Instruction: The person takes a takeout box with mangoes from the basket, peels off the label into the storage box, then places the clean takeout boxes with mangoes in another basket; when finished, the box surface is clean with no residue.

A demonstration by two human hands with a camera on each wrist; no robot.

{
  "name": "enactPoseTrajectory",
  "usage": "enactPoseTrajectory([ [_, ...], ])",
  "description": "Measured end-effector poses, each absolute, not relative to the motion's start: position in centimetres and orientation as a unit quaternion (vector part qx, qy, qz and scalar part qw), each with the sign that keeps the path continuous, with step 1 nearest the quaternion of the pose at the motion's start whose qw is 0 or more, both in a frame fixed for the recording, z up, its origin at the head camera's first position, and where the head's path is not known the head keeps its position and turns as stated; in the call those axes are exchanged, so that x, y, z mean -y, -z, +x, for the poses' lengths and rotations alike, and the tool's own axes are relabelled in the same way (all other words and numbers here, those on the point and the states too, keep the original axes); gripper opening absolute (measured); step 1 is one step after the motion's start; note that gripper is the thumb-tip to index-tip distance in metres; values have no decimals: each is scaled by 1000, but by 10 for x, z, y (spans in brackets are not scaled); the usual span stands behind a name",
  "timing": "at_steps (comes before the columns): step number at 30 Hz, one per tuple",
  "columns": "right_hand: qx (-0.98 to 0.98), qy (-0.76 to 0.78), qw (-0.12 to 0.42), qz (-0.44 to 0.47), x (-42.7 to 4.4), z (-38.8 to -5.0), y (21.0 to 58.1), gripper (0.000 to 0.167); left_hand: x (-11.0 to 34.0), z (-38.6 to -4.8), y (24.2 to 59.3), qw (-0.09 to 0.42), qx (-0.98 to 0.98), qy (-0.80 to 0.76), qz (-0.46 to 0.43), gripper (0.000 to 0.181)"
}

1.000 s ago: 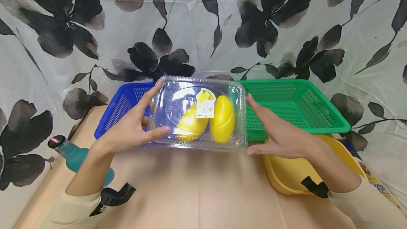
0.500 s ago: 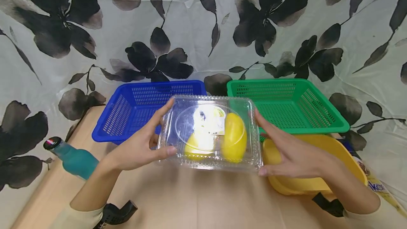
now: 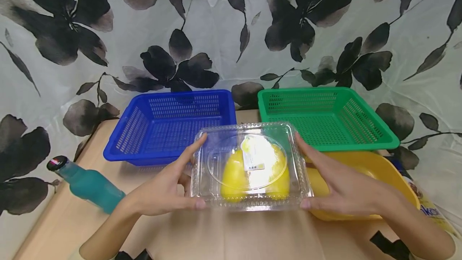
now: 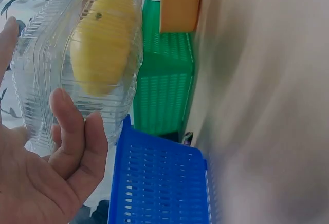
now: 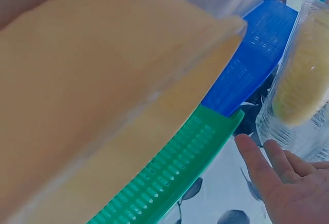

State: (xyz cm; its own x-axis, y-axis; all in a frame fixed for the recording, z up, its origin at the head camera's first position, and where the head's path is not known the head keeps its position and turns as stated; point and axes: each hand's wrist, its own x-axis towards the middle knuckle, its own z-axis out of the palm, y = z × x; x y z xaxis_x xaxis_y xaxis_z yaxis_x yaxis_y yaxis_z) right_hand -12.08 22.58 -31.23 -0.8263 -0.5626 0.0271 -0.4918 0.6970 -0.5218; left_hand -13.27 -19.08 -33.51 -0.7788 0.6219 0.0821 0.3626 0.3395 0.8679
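A clear plastic clamshell box is held above the table, tilted toward the head camera. Inside lie two yellow mangoes, partly washed out by glare, under a lid with a white label. My left hand grips the box's left side, thumb at the front corner and index finger on the upper edge. On the opposite side my right hand holds the box, its thumb at the near right corner. Curled fingertips touch the underside in the left wrist view.
Behind the box stand a blue basket and a green basket. A yellow bin sits at the right, by a printed packet. A teal bottle lies at the left. A floral cloth hangs behind.
Both hands have brought the clamshell box nearer and lower, slightly to the right. The blue basket, earlier partly covered, now shows more fully.
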Motion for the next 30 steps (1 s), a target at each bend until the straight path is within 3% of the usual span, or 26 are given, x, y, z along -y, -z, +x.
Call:
enactPoseTrajectory([
  [13, -914, 257, 83, -304, -227, -103, 325, 117, 202, -115, 333, 193, -833, -421, 303, 126],
  [20, -922, 235, 67, -300, -228, -104, 336, 119, 198, -120, 351, 191, -841, -411, 296, 125],
  [30, -928, 229, 84, -281, -221, -106, 355, 121, 201, -116, 361, 172, -847, -405, 299, 126],
])
